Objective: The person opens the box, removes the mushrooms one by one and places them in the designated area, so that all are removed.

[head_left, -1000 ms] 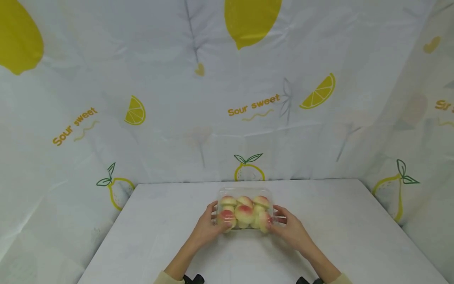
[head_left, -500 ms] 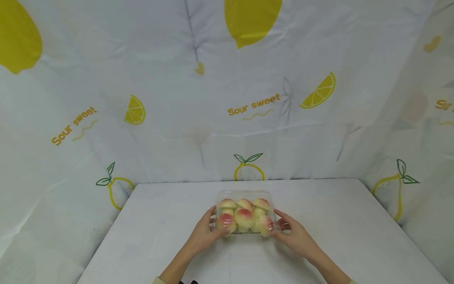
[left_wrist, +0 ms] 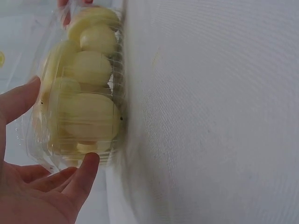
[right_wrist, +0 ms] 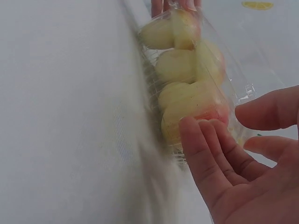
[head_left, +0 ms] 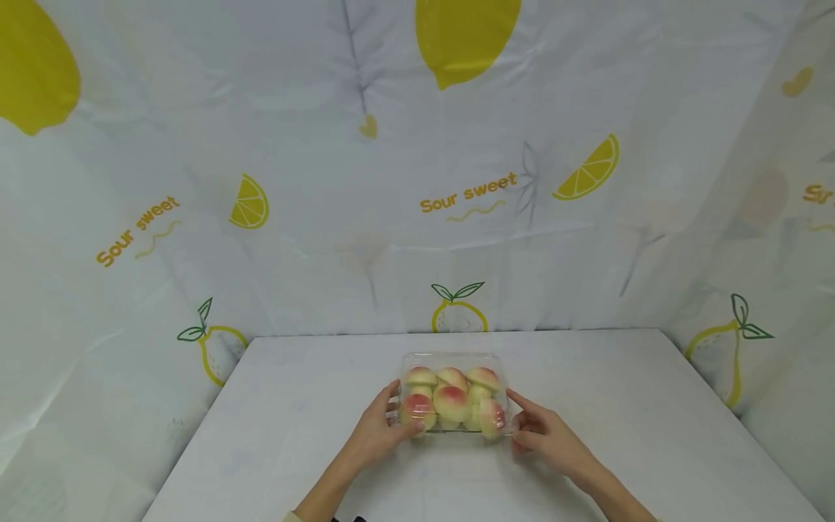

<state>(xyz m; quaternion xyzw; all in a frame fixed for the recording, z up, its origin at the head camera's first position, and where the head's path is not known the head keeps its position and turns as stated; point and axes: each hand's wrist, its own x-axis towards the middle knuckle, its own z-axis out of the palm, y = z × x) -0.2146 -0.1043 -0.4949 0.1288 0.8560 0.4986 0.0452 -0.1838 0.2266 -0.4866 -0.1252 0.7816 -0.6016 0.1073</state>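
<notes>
A clear plastic clamshell box (head_left: pixel 454 359) sits on the white table, filled with several pale yellow, pink-blushed pieces that look like peaches (head_left: pixel 450 402). At its left end, my left hand (head_left: pixel 378 429) grips the box, thumb over the near corner and fingers against the side. In the left wrist view, the left fingers (left_wrist: pixel 84 179) press the end wall. My right hand (head_left: pixel 551 438) is at the right end, index finger reaching to the side. The right wrist view has the right fingers (right_wrist: pixel 201 154) loosely extended beside the box and the thumb held apart from them.
The white table (head_left: pixel 313 377) extends around the box on all sides. Behind and beside it hangs a pale sheet (head_left: pixel 313 261) printed with lemons and lettering.
The box has come slightly toward me and now lies lower in the head view. My right hand has shifted right and its thumb has moved off the box; my left hand keeps its grip.
</notes>
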